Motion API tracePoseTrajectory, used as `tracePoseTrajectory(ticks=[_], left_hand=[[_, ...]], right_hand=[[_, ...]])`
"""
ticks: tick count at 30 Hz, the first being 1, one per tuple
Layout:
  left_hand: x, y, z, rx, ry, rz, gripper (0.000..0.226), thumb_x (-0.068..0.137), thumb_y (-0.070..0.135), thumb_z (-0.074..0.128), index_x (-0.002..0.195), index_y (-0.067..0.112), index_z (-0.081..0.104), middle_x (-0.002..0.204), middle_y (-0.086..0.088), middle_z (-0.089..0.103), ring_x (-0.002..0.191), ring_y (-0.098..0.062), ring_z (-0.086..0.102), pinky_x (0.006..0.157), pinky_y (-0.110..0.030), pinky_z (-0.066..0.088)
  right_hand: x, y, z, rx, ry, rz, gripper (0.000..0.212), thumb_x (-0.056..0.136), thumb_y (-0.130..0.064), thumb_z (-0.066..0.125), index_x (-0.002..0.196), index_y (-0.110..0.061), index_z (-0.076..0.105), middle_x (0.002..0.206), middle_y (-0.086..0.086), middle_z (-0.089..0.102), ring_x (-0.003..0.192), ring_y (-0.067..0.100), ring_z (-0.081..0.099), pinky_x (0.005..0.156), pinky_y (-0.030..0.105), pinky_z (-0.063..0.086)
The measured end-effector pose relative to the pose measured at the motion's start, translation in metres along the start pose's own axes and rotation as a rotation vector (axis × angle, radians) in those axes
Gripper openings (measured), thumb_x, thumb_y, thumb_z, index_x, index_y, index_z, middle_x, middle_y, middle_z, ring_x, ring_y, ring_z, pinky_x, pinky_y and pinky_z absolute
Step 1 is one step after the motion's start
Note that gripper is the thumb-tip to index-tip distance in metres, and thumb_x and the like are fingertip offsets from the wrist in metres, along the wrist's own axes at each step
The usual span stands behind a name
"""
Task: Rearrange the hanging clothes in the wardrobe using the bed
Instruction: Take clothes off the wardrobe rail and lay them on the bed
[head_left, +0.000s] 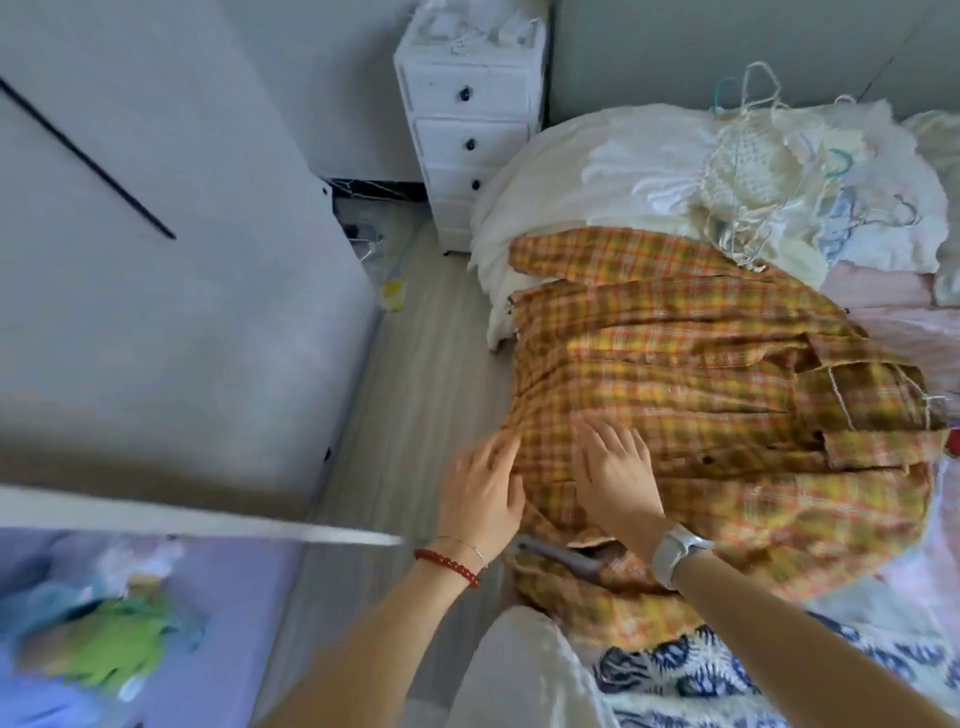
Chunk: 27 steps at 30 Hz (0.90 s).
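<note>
A yellow and orange plaid shirt (701, 374) lies spread over the bed (893, 306), on top of a pile of white and pale clothes (675, 171) with several hangers among them. My left hand (480, 493) rests on the shirt's near left edge, fingers straight. My right hand (615, 478) presses flat on the plaid fabric just beside it. A grey hanger (561, 558) pokes out from under the shirt below my hands. The white wardrobe door (156, 260) stands open at the left.
A white drawer unit (472, 130) stands beside the bed at the back. A strip of wooden floor (415, 364) runs between wardrobe and bed. A blue-and-white patterned cloth (727, 675) lies at the bed's near end. Green and blue clothes (104, 639) are blurred at the lower left.
</note>
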<state>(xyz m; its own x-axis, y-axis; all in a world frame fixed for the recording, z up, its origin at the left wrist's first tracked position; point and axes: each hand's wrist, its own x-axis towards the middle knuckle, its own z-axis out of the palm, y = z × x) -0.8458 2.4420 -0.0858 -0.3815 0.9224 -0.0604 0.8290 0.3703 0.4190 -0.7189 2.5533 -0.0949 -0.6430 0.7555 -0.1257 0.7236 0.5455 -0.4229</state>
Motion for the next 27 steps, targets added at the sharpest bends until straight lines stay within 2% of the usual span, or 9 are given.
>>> tracePoseTrajectory(ticks=[2, 4, 7, 9, 11, 14, 17, 24, 27], left_hand=[[-0.066, -0.025, -0.009, 0.002, 0.054, -0.03, 0.038, 0.086, 0.024, 0.042, 0.12, 0.011, 0.056, 0.114, -0.01, 0.061, 0.096, -0.028, 0.062, 0.079, -0.036, 0.052], [-0.131, -0.051, -0.02, 0.005, 0.122, -0.108, 0.038, 0.08, 0.026, 0.039, 0.109, 0.012, 0.058, 0.098, -0.007, 0.066, 0.081, -0.024, 0.066, 0.064, -0.031, 0.055], [-0.221, -0.094, -0.039, 0.067, 0.225, -0.311, 0.038, 0.075, 0.026, 0.04, 0.107, 0.013, 0.055, 0.092, -0.008, 0.067, 0.075, -0.027, 0.066, 0.057, -0.031, 0.054], [-0.276, -0.12, -0.052, 0.113, 0.294, -0.448, 0.038, 0.074, 0.026, 0.04, 0.108, 0.014, 0.051, 0.093, -0.01, 0.067, 0.076, -0.028, 0.066, 0.058, -0.033, 0.055], [-0.326, -0.14, -0.068, 0.149, 0.376, -0.574, 0.04, 0.074, 0.027, 0.041, 0.108, 0.011, 0.055, 0.097, -0.013, 0.067, 0.082, -0.029, 0.067, 0.064, -0.039, 0.056], [-0.384, -0.168, -0.096, 0.211, 0.45, -0.773, 0.044, 0.077, 0.027, 0.039, 0.105, 0.005, 0.065, 0.101, -0.018, 0.067, 0.089, -0.033, 0.067, 0.068, -0.049, 0.055], [-0.428, -0.194, -0.133, 0.244, 0.556, -0.928, 0.047, 0.079, 0.029, 0.037, 0.106, 0.003, 0.065, 0.104, -0.021, 0.066, 0.092, -0.036, 0.065, 0.071, -0.053, 0.053], [-0.496, -0.25, -0.229, 0.384, 0.701, -1.174, 0.045, 0.078, 0.028, 0.036, 0.106, 0.008, 0.064, 0.104, -0.015, 0.065, 0.091, -0.033, 0.065, 0.074, -0.049, 0.05], [-0.51, -0.283, -0.28, 0.387, 0.776, -1.225, 0.048, 0.079, 0.029, 0.034, 0.111, 0.006, 0.063, 0.112, -0.017, 0.061, 0.099, -0.038, 0.06, 0.078, -0.053, 0.047]], right_hand=[[-0.04, -0.029, 0.025, -0.034, -0.03, -0.157, 0.054, 0.087, -0.034, 0.024, 0.115, -0.007, 0.061, 0.117, 0.011, 0.063, 0.111, 0.033, 0.057, 0.095, 0.05, 0.041], [-0.074, -0.061, 0.048, -0.046, -0.021, -0.308, 0.045, 0.085, -0.029, 0.033, 0.103, -0.007, 0.067, 0.104, 0.011, 0.068, 0.097, 0.031, 0.064, 0.085, 0.043, 0.048], [-0.11, -0.124, 0.074, -0.036, -0.053, -0.569, 0.036, 0.083, -0.025, 0.039, 0.097, -0.009, 0.068, 0.095, 0.007, 0.068, 0.089, 0.026, 0.064, 0.082, 0.035, 0.044], [-0.125, -0.169, 0.09, -0.052, -0.113, -0.722, 0.037, 0.082, -0.025, 0.038, 0.097, -0.008, 0.067, 0.095, 0.008, 0.068, 0.087, 0.027, 0.065, 0.078, 0.032, 0.049], [-0.139, -0.219, 0.102, -0.059, -0.178, -0.849, 0.039, 0.082, -0.025, 0.037, 0.098, -0.007, 0.067, 0.098, 0.011, 0.068, 0.089, 0.029, 0.066, 0.076, 0.037, 0.054], [-0.155, -0.289, 0.115, -0.063, -0.205, -0.998, 0.04, 0.082, -0.026, 0.036, 0.099, -0.007, 0.067, 0.098, 0.011, 0.068, 0.088, 0.03, 0.066, 0.073, 0.039, 0.055], [-0.168, -0.358, 0.12, 0.0, -0.222, -1.135, 0.04, 0.083, -0.026, 0.037, 0.1, -0.005, 0.066, 0.098, 0.013, 0.068, 0.088, 0.031, 0.066, 0.073, 0.04, 0.056], [-0.187, -0.519, 0.131, 0.107, -0.231, -1.329, 0.043, 0.081, -0.026, 0.035, 0.103, -0.004, 0.066, 0.096, 0.011, 0.069, 0.082, 0.03, 0.067, 0.064, 0.037, 0.055], [-0.191, -0.59, 0.132, 0.202, -0.274, -1.371, 0.051, 0.085, -0.03, 0.03, 0.115, -0.003, 0.06, 0.112, 0.014, 0.064, 0.099, 0.033, 0.062, 0.079, 0.041, 0.051]])
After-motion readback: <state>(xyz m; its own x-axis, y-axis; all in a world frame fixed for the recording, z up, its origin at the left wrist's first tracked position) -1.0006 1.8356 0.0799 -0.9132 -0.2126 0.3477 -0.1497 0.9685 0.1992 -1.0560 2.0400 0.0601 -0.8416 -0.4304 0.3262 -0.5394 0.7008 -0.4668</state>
